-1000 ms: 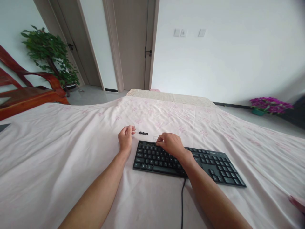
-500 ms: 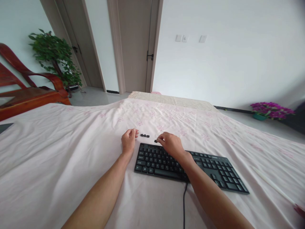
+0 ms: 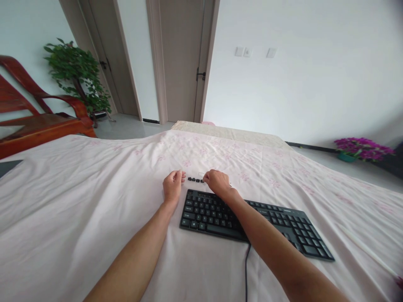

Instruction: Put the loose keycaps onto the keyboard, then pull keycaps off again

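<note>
A black keyboard (image 3: 267, 220) lies on a pale pink flowered cloth (image 3: 78, 197), its cable (image 3: 246, 272) running toward me. Just beyond its far left corner sits a short row of loose black keycaps (image 3: 193, 180). My right hand (image 3: 217, 183) reaches over the keyboard's top edge, its fingertips pinched together at the right end of that row, on a keycap. My left hand (image 3: 172, 186) rests on its side on the cloth, left of the keyboard, fingers loosely curled with nothing seen in them, just left of the keycaps.
A red wooden chair (image 3: 37, 121) and a green potted plant (image 3: 77, 79) stand at the left. Closed doors (image 3: 181, 63) are behind the table. Purple flowers (image 3: 362, 147) sit on the floor at the right. A dark object (image 3: 8, 165) shows at the left edge.
My right hand lifted a keycap off the keyboard's top rows and carried it forward and left to the row of loose keycaps. The left hand stayed put.
</note>
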Action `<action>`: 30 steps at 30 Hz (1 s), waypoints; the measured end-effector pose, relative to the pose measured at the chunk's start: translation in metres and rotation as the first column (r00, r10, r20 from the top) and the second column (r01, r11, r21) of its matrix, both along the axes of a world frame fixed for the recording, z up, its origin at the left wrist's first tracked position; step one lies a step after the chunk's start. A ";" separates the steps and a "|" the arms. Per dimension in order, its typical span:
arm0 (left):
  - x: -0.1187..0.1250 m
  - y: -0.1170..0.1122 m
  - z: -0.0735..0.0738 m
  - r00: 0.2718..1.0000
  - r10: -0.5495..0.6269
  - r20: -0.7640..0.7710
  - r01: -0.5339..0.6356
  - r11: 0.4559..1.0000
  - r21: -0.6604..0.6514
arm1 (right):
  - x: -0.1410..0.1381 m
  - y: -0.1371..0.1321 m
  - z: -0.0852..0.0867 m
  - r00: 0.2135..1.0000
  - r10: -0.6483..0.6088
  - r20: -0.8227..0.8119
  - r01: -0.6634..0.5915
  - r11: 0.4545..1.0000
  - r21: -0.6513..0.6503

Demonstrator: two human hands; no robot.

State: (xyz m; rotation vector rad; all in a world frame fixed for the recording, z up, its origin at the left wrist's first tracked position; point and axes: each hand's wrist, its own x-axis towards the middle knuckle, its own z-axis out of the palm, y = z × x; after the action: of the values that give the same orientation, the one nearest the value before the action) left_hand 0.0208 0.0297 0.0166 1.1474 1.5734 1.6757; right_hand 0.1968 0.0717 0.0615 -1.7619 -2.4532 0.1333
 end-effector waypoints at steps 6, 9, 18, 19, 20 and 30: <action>0.000 0.000 0.002 1.000 0.009 -0.014 -0.009 1.000 -0.008 | 0.000 0.002 -0.004 1.000 -0.002 -0.010 0.001 1.000 -0.014; 0.000 0.000 0.002 1.000 0.006 -0.014 -0.006 1.000 -0.008 | 0.002 0.003 -0.006 1.000 0.006 -0.019 -0.006 1.000 -0.001; 0.001 -0.001 0.000 1.000 -0.004 -0.016 0.004 1.000 -0.006 | 0.007 -0.001 0.004 0.992 0.009 -0.126 0.000 0.997 0.075; 0.002 -0.002 0.000 1.000 -0.010 -0.020 0.010 1.000 -0.004 | 0.009 -0.004 0.009 0.985 0.009 -0.171 0.006 0.996 0.090; 0.002 -0.003 0.001 0.999 -0.017 -0.029 0.016 1.000 -0.002 | 0.012 -0.006 0.015 0.975 0.020 -0.223 0.003 0.995 0.104; 0.028 -0.018 0.029 0.872 -0.285 -0.397 0.315 0.949 0.010 | 0.052 -0.046 0.042 0.656 -0.056 -0.753 0.104 0.994 0.017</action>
State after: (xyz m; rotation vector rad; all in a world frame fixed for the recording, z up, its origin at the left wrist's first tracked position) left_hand 0.0485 0.0116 0.0455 1.7558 1.4645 1.3644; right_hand 0.2483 0.0259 0.1036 -1.3740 -1.7349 0.6393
